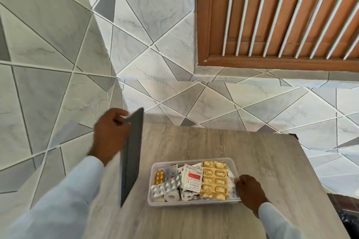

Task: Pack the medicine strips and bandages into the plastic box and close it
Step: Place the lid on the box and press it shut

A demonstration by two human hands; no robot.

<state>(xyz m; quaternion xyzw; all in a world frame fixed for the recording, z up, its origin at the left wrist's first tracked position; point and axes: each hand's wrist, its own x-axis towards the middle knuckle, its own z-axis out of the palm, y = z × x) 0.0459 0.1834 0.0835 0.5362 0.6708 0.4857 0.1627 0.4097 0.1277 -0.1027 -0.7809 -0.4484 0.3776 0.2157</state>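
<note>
A clear plastic box (154,203) stands open on the wooden table (242,145). It holds several medicine strips: a gold blister strip (214,180), silver strips (165,185), an orange one (159,177) and a white strip with a red label (191,177). A white bandage roll (171,196) lies at its near edge. My left hand (110,132) grips the top of a dark grey lid (131,158), held upright and tilted in the air left of the box. My right hand (250,190) holds the box's right rim with curled fingers.
The table stands against a wall of grey and white geometric tiles (58,64). A brown wooden shutter with white bars (281,15) is at the upper right. The table's far right corner (294,136) has a dark cap.
</note>
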